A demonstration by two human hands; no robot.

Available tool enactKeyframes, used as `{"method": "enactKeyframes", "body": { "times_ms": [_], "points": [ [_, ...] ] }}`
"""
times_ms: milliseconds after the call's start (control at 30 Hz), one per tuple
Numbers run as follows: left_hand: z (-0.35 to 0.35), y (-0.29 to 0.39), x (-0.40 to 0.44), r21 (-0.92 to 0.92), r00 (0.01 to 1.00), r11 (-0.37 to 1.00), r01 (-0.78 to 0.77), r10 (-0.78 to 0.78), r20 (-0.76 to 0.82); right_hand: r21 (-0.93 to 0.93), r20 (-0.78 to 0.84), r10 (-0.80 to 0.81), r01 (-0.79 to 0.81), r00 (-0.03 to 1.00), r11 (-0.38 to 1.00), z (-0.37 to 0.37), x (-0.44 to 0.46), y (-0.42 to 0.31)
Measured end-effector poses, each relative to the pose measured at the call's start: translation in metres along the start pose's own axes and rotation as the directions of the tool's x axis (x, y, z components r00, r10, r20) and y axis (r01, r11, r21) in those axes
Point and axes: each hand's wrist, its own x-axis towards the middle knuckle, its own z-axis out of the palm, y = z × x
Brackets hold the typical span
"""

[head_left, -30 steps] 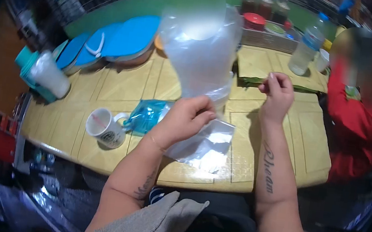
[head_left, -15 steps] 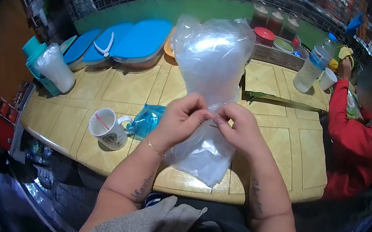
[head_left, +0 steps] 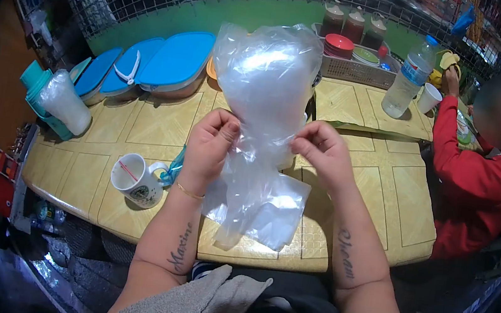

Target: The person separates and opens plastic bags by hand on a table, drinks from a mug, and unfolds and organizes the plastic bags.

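A large clear plastic bag (head_left: 268,73), puffed up at its top, stands between my hands. Its narrowed middle hangs down in loose folds toward the table's front. My left hand (head_left: 208,148) pinches the bag's left edge between thumb and fingers. On the opposite side, my right hand (head_left: 325,157) has thumb and fingertips closed at the bag's right edge. Flat clear plastic (head_left: 284,215) lies on the table below the bag. Just left of my left wrist are a white mug (head_left: 139,187) with a red straw or stirrer and a partly hidden blue plastic bag (head_left: 175,162).
Blue-lidded containers (head_left: 178,58) line the back left, near a teal jug (head_left: 36,81). A basket (head_left: 357,70) holds dishes and jars at the back. A water bottle (head_left: 409,79) and white cup (head_left: 429,99) stand near a person in a red sleeve (head_left: 452,142) holding a banana.
My hands have moved apart from the bag's middle to its two sides, and the narrowed part has opened wider. The view has shifted slightly.
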Motion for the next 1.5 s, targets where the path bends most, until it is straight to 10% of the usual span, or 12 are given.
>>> {"method": "enactKeyframes", "body": {
  "times_ms": [333,433,533,667,867,933,1033,1300,1500],
  "points": [
    [0.024,0.015,-0.016,-0.052,0.984,0.993,0.110,-0.101,0.149,-0.372,0.301,-0.072,0.187,0.951,0.909,0.024,-0.013,-0.017],
    [0.024,0.015,-0.018,-0.051,0.971,0.988,0.143,-0.130,0.202,-0.124,0.188,0.169,-0.147,0.968,0.981,0.023,-0.012,0.001],
    [0.026,0.024,-0.019,0.036,0.934,0.978,0.204,-0.206,0.294,0.313,0.059,0.024,-0.041,0.998,0.949,0.027,-0.012,-0.003],
    [0.025,0.026,-0.021,0.248,0.883,0.946,0.206,-0.289,0.370,0.023,0.111,-0.240,0.239,0.964,0.971,0.009,-0.008,-0.002],
    [0.035,0.024,-0.024,0.141,0.932,0.979,0.150,-0.188,0.309,-0.134,0.375,0.012,0.041,0.927,0.990,0.031,-0.017,-0.017],
    [0.035,0.023,-0.024,0.131,0.946,0.982,0.133,-0.165,0.278,-0.123,0.292,-0.108,0.149,0.950,0.981,0.047,-0.020,-0.009],
    [0.027,0.020,-0.023,0.080,0.936,0.972,0.220,-0.234,0.263,-0.250,0.161,0.127,-0.084,0.979,0.965,0.045,-0.020,-0.001],
    [0.037,0.030,-0.024,0.548,0.894,0.835,0.043,-0.278,0.353,-0.186,0.042,0.100,-0.090,0.994,0.978,0.016,-0.023,-0.035],
    [0.015,0.014,-0.016,0.363,0.954,0.928,0.082,-0.179,0.241,-0.035,-0.138,-0.055,0.051,0.989,0.998,-0.004,-0.020,-0.037]
  ]
}}
